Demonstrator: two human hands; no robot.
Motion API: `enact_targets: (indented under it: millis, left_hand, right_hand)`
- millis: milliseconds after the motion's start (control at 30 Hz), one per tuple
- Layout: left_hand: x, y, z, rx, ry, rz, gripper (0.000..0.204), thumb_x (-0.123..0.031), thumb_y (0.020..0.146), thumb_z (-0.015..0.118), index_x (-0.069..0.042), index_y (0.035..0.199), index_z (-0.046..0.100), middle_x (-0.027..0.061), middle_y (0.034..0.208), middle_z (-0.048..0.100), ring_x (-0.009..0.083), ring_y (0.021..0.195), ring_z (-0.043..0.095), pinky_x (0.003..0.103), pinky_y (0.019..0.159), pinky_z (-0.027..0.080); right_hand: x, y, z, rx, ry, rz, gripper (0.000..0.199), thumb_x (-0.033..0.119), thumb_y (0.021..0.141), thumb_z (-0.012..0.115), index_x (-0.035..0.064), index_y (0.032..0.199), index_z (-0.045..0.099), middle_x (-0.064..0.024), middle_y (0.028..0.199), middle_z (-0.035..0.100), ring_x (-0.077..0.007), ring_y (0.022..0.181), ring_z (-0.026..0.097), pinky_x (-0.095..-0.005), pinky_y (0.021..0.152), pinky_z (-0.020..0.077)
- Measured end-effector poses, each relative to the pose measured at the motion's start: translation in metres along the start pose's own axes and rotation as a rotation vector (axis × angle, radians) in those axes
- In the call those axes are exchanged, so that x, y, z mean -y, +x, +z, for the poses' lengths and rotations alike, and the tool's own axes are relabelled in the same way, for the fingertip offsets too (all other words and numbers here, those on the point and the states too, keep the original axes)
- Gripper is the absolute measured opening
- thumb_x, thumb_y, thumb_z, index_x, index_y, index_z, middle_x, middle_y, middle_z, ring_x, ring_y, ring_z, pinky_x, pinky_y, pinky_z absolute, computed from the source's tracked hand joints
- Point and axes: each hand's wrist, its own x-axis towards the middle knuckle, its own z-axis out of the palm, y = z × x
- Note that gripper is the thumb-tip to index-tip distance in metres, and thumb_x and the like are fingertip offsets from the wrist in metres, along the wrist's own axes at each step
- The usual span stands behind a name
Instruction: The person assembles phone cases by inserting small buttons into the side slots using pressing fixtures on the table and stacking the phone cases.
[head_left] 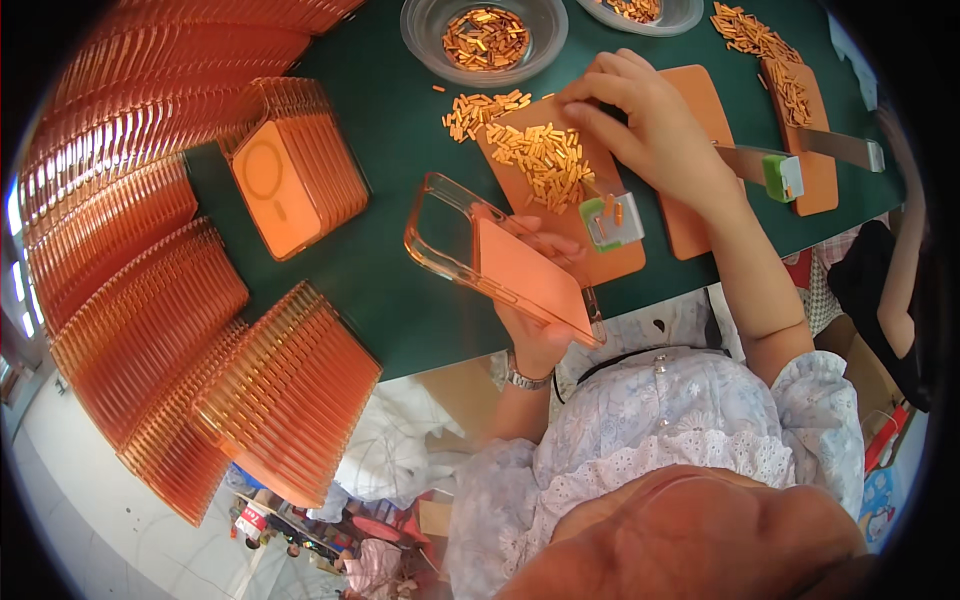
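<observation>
My left hand (pixel 540 335) grips a clear orange-tinted phone case (pixel 440 255) with an orange panel inside, holding it tilted above the table's near edge. Behind the case, some of its fingers show. My right hand (pixel 650 125) is over an orange board (pixel 612 262), thumb and fingertips drawn together at its far edge; whatever they pinch is too small to make out. Small gold-coloured pieces (pixel 548 165) lie heaped on that board, left of my right hand. A metal blade-like piece with green tape (pixel 612 222) sits across the board's near part.
Long rows of orange phone cases (pixel 130 310) stand packed along the left. A shorter stack (pixel 300 180) is nearer the middle of the green table (pixel 400 310). Clear bowls (pixel 415 45) of gold pieces stand at the back. Two more orange boards (pixel 690 225) with metal strips lie right.
</observation>
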Motion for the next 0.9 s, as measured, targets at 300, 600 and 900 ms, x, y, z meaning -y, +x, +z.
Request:
enact_targets:
  millis: [300,600,900]
  left_hand:
    - [0.008,0.002,-0.004,0.03,-0.012,0.094,0.132,-0.06,0.058,0.083,-0.003,0.149,0.005,0.0137,0.129,0.037,0.0249,0.098,0.057,0.036,0.079,0.051]
    - [0.005,0.001,-0.004,0.024,0.029,0.039,0.137,-0.063,0.055,0.083,-0.002,0.149,0.003,0.0138,0.127,0.038,0.0249,0.097,0.058,0.04,0.081,0.052]
    - [0.012,-0.002,-0.007,0.024,0.064,0.085,0.13,-0.065,0.058,0.08,0.0,0.146,0.01,0.014,0.125,0.038,0.0244,0.095,0.058,0.038,0.077,0.053]
  right_hand:
    - [0.006,-0.001,0.002,0.053,-0.083,-0.093,0.009,0.009,0.079,0.064,0.0025,0.085,0.064,-0.0071,0.083,0.052,-0.0243,0.086,0.052,-0.0355,0.074,0.0463]
    - [0.011,-0.005,-0.001,0.159,-0.307,-0.173,0.013,0.005,0.078,0.063,0.0025,0.089,0.055,-0.0093,0.087,0.051,-0.0276,0.088,0.051,-0.0361,0.077,0.0456]
    - [0.001,-0.007,-0.004,0.027,0.054,-0.011,0.013,0.007,0.091,0.053,-0.0016,0.098,0.06,-0.0134,0.088,0.055,-0.03,0.089,0.056,-0.0355,0.077,0.0454]
